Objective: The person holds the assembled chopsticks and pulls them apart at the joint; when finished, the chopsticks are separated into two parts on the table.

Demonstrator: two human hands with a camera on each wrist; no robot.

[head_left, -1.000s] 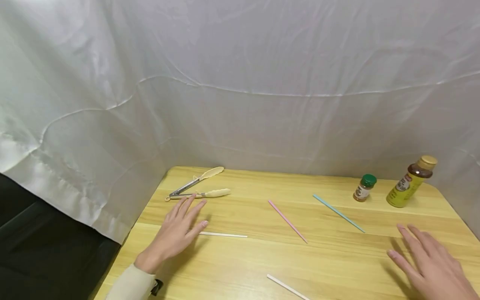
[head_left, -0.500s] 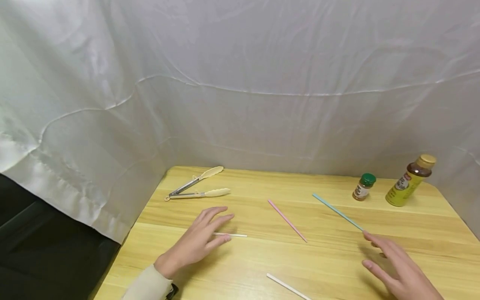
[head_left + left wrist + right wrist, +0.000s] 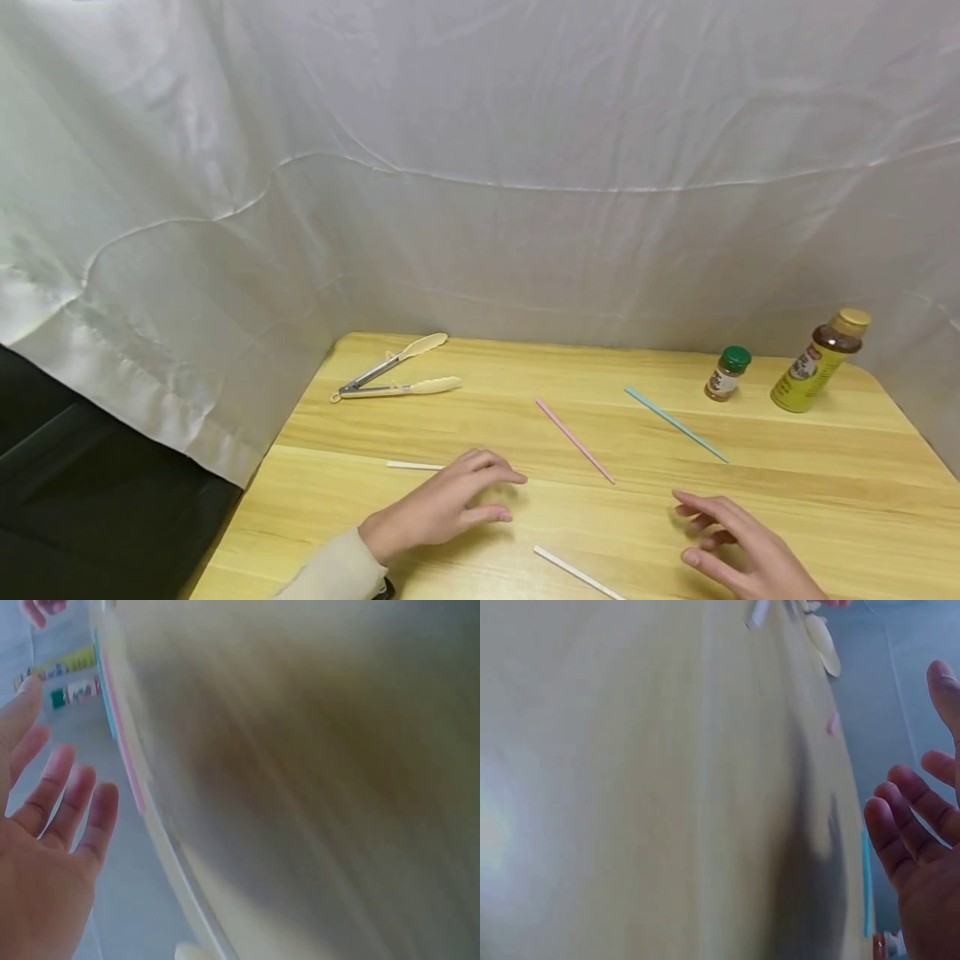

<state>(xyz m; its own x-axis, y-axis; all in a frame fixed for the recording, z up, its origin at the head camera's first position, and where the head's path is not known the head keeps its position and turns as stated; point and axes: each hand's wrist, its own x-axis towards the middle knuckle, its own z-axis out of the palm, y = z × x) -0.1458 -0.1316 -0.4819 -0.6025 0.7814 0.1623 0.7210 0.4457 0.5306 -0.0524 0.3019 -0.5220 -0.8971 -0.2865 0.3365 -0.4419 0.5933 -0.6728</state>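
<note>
My left hand (image 3: pixel 450 504) hovers over the table with its fingers loosely bent and holds nothing; it hides part of a white chopstick (image 3: pixel 414 465). A second pale chopstick (image 3: pixel 576 572) lies at the near edge of the head view, between the hands. To the right, my right hand (image 3: pixel 750 546) is held above the wood, fingers relaxed, nothing in its grasp. Beyond the hands lie a pink chopstick (image 3: pixel 574 440) and a blue chopstick (image 3: pixel 677 425), both slanting. In the left wrist view, the left palm (image 3: pixel 45 877) shows bare, and so does the right palm (image 3: pixel 937 907) in the right wrist view.
Cream-tipped tongs (image 3: pixel 397 368) lie spread at the back left of the wooden table (image 3: pixel 480 408). A green-capped spice jar (image 3: pixel 727 373) and a yellow-green bottle with a gold cap (image 3: pixel 819 360) stand at the back right. Grey cloth (image 3: pixel 525 250) hangs behind.
Both hands have come inward: the left moved right and nearer, off the tongs' side, and the right moved left, passing the blue chopstick's tip. The things on the table lie unchanged.
</note>
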